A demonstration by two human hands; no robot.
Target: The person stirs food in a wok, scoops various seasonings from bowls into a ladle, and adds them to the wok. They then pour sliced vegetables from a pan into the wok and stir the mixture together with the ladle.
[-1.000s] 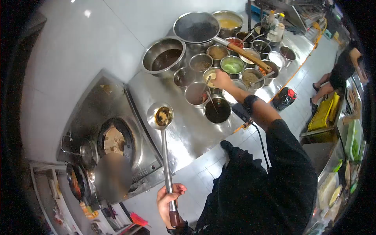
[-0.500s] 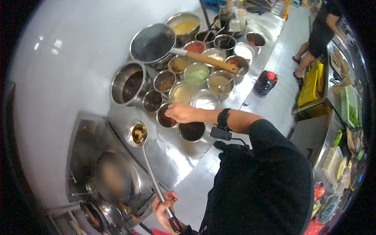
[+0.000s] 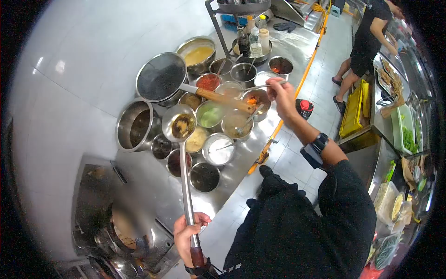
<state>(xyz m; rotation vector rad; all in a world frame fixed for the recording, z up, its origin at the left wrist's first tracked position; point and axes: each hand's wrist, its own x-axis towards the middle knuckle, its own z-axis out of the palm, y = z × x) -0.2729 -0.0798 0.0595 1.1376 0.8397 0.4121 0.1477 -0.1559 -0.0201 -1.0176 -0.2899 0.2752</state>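
Note:
My left hand (image 3: 185, 232) is wrapped round the lower handle of a long metal ladle (image 3: 185, 186). The ladle's bowl, with dark liquid and a pale brown clump in it, is over the seasoning pots. Across the counter, my right hand (image 3: 281, 93) pinches the thin handle of a spoon (image 3: 265, 85), close over a pot of white seasoning (image 3: 265, 74) and a pot with orange-red contents (image 3: 255, 103). Nearer me stand a bowl of white powder (image 3: 214, 156) with a spoon in it and a pot of dark sauce (image 3: 205, 177).
A wooden-handled strainer (image 3: 161, 76) lies across the pots, its handle (image 3: 223, 100) reaching toward my right hand. Bottles (image 3: 255, 43) stand at the back. A wok (image 3: 125, 228) sits on the stove at lower left. An orange pipe (image 3: 297, 88) edges the counter; another person (image 3: 367, 37) works at the right.
My right hand has moved from a near pot to the far side and now holds a spoon. My left hand has brought the ladle's bowl up over the pots.

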